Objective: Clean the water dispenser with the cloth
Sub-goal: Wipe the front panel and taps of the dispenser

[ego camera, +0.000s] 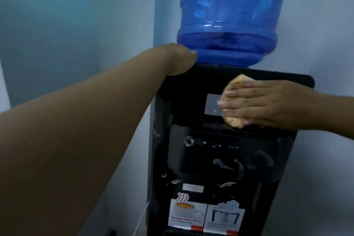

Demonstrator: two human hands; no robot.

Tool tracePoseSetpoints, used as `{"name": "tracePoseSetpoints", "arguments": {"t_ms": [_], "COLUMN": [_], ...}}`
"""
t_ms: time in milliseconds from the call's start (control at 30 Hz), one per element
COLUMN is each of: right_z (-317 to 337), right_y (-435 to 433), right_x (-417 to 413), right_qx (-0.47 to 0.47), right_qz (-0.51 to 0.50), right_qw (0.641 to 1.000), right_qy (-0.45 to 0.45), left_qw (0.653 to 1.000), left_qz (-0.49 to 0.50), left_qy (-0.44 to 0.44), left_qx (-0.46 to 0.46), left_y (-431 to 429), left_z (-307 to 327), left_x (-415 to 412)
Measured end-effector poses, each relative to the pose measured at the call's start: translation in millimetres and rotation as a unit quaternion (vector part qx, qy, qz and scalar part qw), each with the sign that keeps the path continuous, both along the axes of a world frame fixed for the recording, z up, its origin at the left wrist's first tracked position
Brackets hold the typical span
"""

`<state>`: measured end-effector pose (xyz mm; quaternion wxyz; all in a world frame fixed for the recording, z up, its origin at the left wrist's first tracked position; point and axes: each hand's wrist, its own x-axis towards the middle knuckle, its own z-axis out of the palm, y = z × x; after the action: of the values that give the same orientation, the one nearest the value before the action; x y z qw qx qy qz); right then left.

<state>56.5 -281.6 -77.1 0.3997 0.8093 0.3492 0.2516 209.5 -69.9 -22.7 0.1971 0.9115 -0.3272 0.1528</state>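
Observation:
A black water dispenser [191, 86] stands against a pale wall, with a blue water bottle [229, 21] upturned on its top. My right hand [268, 105] lies flat on the dispenser's upper front and presses a yellow cloth [234, 121] against it, partly over a small grey display panel [212, 103]. My left hand [182, 59] rests on the dispenser's top left corner, beside the bottle's base; its fingers are hidden behind the corner. Wet streaks and foam marks show on the front panel [226, 165] below.
Two stickers sit low on the dispenser's front: a hot-drink sticker [187, 214] and a cold sticker [224, 216]. A thin white cord [141, 218] hangs at the dispenser's lower left. Pale walls [76, 25] close in on both sides.

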Motion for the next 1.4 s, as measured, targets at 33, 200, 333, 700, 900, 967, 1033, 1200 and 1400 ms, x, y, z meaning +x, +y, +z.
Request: {"name": "tracePoseSetpoints", "arguments": {"t_ms": [33, 200, 333, 700, 900, 967, 1033, 1200, 1400], "right_z": [1.9, -1.6, -6.7, -22.1, -62.0, -70.0, -70.8, -73.3, -91.4], "right_y": [7.7, 46.7, -32.1, 32.7, 4.1, 6.5, 33.4, 125.9, 75.8], "right_x": [12.4, 47.1, -16.3, 11.4, -68.6, -76.7, -61.3, 6.9, -31.2], "right_qx": [-0.020, -0.016, 0.033, 0.275, 0.521, 0.521, 0.502, 0.458, 0.461], "right_qz": [0.027, 0.030, -0.016, -0.055, -0.120, -0.165, -0.161, -0.120, -0.119], "right_qw": [0.999, 0.998, 0.998, 0.956, 0.841, 0.837, 0.850, 0.880, 0.874], "right_qy": [-0.027, -0.050, -0.045, 0.085, 0.088, 0.020, -0.006, -0.034, -0.098], "left_qw": [1.000, 0.999, 0.997, 0.992, 0.992, 0.992, 0.992, 0.991, 0.991], "left_qz": [0.000, 0.032, 0.056, 0.117, 0.118, 0.115, 0.115, 0.124, 0.115], "left_qy": [-0.007, -0.036, -0.050, -0.012, -0.011, -0.013, -0.015, -0.011, 0.002], "left_qx": [0.000, -0.012, -0.005, -0.050, -0.051, -0.046, -0.044, -0.053, -0.066], "left_y": [-4.0, -3.4, -7.8, -14.5, -13.6, -13.6, -12.7, -13.2, -11.6], "left_z": [0.3, -5.8, -7.3, -11.7, -10.8, -10.7, -10.5, -8.4, -6.1], "left_x": [-3.5, -7.4, -4.5, 2.8, 0.6, 1.7, 2.6, 2.6, -2.0]}}
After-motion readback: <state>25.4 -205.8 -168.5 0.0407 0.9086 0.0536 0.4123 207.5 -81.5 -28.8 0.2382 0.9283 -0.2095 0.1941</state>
